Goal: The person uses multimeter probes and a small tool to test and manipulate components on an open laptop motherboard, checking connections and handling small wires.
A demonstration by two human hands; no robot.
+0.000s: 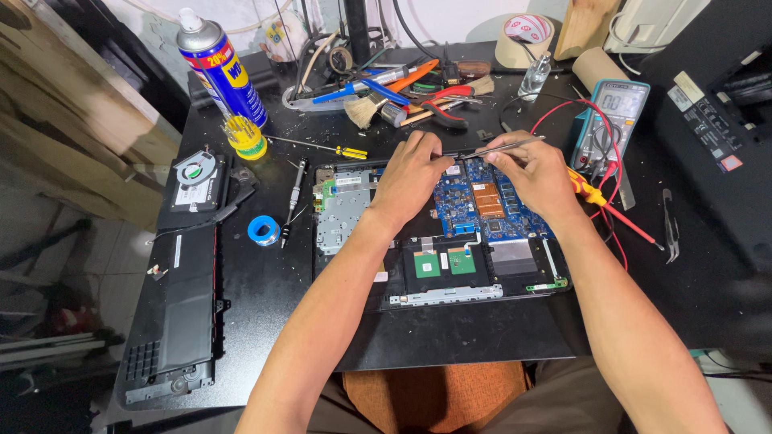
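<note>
**Tweezers over an opened laptop**

Nearest lies the opened laptop [450, 265], flat on the black table [265, 289], its blue circuit board [482, 201] bare. The board looks thin, brittle and crowded with small parts, so it is probably best held by its edges. Above it, the left hand [410, 177] has fingers curled down onto the board's top edge. The right hand [535, 173] pinches slim metal tweezers [503, 145], light, stiff and likely slippery. Farther back stands a spray can [219, 68].
</note>
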